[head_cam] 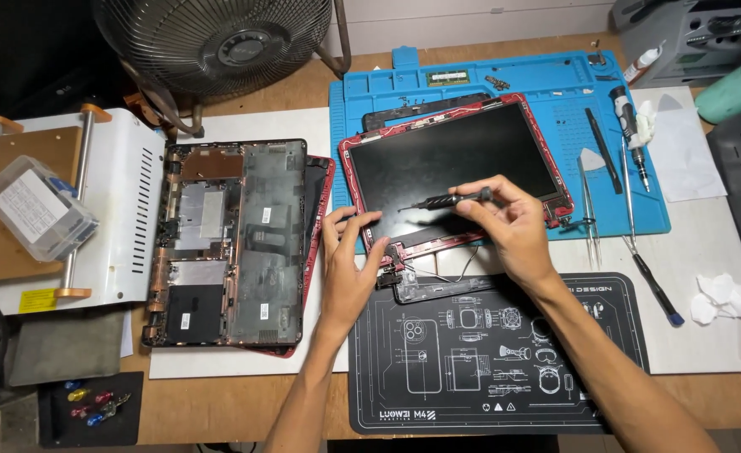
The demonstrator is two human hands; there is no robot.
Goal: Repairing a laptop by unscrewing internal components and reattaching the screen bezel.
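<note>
my right hand [509,225] pinches a slim black screwdriver [446,200] over the glossy red-framed screen panel [450,164], my left hand [349,256] gripping its lower corner, a white-printed black mat [471,369] below.

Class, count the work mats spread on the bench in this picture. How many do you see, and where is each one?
2. The blue mat lies at the back under the screen panel; the black mat lies at the front, between the forearms.

Two work mats [504,88] [496,361], one laptop screen [454,164], one laptop base [236,243], one fan [219,38], one screwdriver [446,200].
</note>
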